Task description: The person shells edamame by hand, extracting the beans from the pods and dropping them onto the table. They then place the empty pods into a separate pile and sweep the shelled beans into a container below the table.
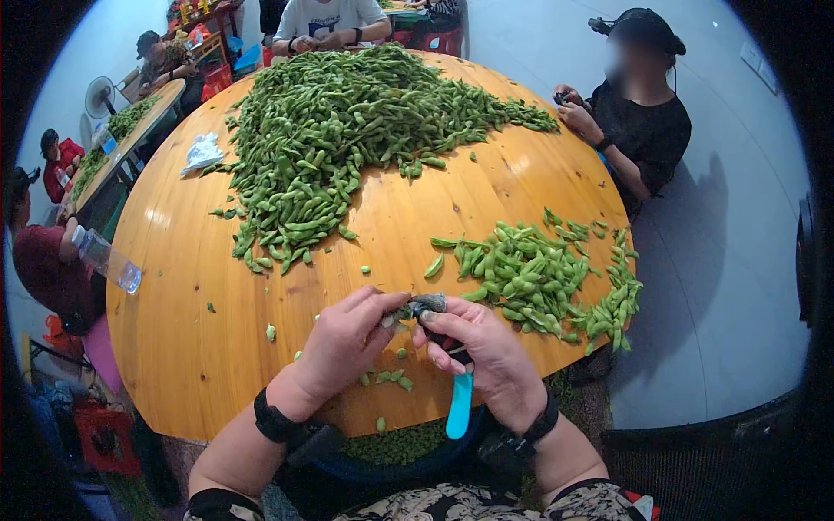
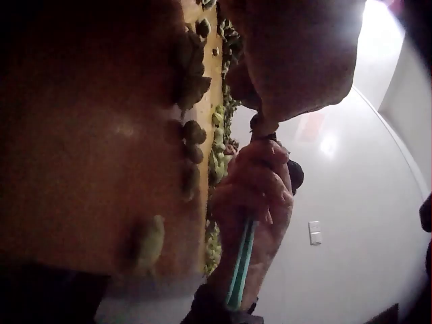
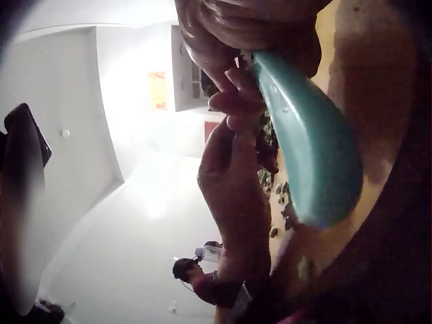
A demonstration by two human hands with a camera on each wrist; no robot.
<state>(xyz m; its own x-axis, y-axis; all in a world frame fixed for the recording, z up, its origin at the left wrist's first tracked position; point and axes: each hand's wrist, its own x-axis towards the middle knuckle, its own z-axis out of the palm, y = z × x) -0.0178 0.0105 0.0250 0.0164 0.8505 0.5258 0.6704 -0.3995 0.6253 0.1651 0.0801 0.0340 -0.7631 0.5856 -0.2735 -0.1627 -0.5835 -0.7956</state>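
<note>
Both hands meet over the near table edge in the head view. My right hand (image 1: 486, 343) grips a turquoise-handled tool (image 1: 459, 408); its handle points down toward me, and its working end is hidden among the fingers. Dark wrapping covers some of the right fingertips. Fingers curled, my left hand (image 1: 347, 334) pinches a small pale-green bean pod (image 1: 388, 320), mostly covered, right at the right fingertips. In the right wrist view the turquoise handle (image 3: 307, 148) fills the foreground. A few loose beans and pod pieces (image 1: 395, 379) lie beneath the hands.
A big heap of green pods (image 1: 347, 113) covers the far table (image 1: 174, 347). A smaller pod pile (image 1: 530, 273) lies right. A plastic bottle (image 1: 109, 260) and crumpled white tissue (image 1: 201, 154) are left. Below the edge sits a tub of shelled beans (image 1: 395, 445). A person (image 1: 643, 113) sits right.
</note>
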